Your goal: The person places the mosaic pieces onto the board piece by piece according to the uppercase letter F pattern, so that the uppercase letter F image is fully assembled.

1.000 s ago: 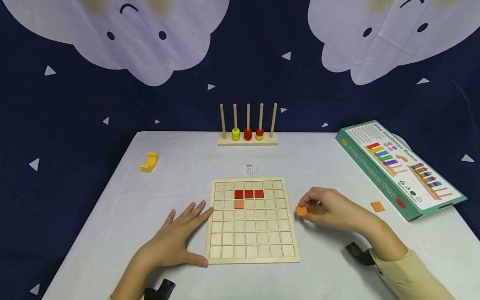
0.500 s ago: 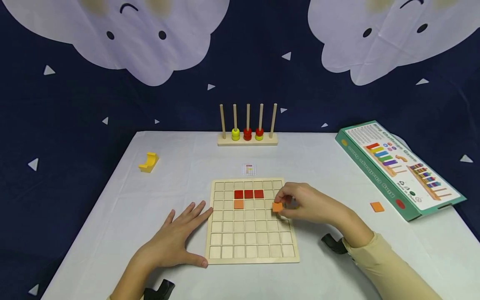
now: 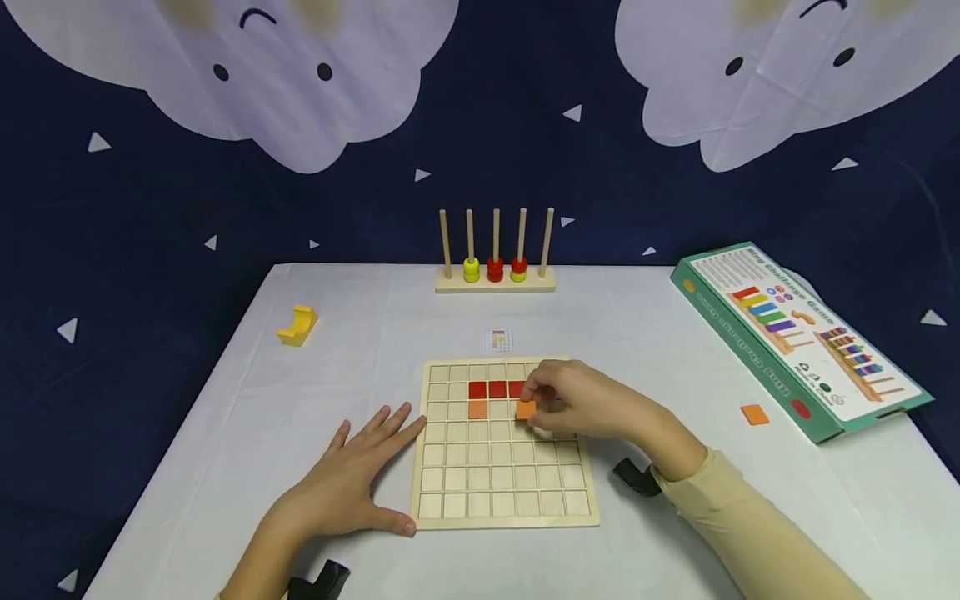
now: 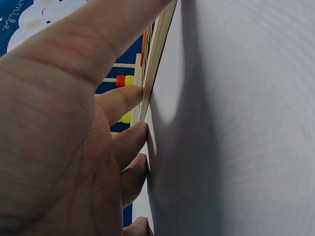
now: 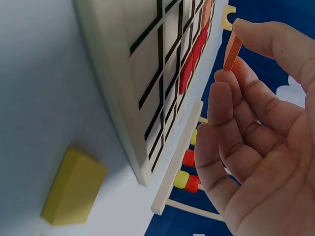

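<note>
My right hand (image 3: 588, 404) pinches an orange square tile (image 3: 526, 410) between thumb and fingertips, over the wooden grid board (image 3: 507, 523). In the right wrist view the tile (image 5: 232, 51) stands edge-on between thumb and index finger. The held tile overlaps the row below three red tiles (image 3: 497, 389), toward their right end. Another orange tile (image 3: 477, 409) lies in the grid under the leftmost red one. My left hand (image 3: 348, 479) rests at the board's left side with fingers spread, fingertips at the edge and thumb by the near corner.
A yellow block (image 5: 74, 189) lies beside the board, hidden by my right hand in the head view. A loose orange tile (image 3: 754, 414) is near the green game box (image 3: 806, 333). Behind the board are a small pattern card (image 3: 498, 339), a peg stand (image 3: 495, 284) and a yellow arch block (image 3: 298, 326).
My right hand has carried the orange tile leftward from beside the board to over the grid, near the right end of the red row. The left hand stays where it was.
</note>
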Motion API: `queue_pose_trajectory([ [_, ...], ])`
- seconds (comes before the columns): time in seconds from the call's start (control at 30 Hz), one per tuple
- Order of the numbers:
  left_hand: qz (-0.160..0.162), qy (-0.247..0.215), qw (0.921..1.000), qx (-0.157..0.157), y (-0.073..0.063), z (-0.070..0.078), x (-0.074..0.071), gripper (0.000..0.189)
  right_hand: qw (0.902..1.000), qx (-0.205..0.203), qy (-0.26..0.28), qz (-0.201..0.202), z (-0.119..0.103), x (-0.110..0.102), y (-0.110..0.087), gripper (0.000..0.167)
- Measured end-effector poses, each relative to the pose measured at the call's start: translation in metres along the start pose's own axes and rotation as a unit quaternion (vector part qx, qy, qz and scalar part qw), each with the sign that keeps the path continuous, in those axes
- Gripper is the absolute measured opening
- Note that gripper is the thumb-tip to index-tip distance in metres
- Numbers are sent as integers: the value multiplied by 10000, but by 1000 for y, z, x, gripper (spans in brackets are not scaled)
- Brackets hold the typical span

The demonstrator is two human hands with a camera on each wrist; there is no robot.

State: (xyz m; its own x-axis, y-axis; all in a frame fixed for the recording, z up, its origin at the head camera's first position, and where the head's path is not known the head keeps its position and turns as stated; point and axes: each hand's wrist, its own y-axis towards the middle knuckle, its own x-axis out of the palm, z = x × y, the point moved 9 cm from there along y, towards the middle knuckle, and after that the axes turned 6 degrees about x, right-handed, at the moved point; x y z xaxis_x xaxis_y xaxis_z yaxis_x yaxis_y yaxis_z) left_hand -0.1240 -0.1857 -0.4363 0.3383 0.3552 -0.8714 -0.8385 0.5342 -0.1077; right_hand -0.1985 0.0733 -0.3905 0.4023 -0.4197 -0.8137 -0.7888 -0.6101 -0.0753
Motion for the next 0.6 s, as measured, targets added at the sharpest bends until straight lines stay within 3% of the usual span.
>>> queue_pose_trajectory([
  [0.6,15,-27,10000,11,0,0,0,132,9997,-111,-2,-200,-19,17,24,23],
])
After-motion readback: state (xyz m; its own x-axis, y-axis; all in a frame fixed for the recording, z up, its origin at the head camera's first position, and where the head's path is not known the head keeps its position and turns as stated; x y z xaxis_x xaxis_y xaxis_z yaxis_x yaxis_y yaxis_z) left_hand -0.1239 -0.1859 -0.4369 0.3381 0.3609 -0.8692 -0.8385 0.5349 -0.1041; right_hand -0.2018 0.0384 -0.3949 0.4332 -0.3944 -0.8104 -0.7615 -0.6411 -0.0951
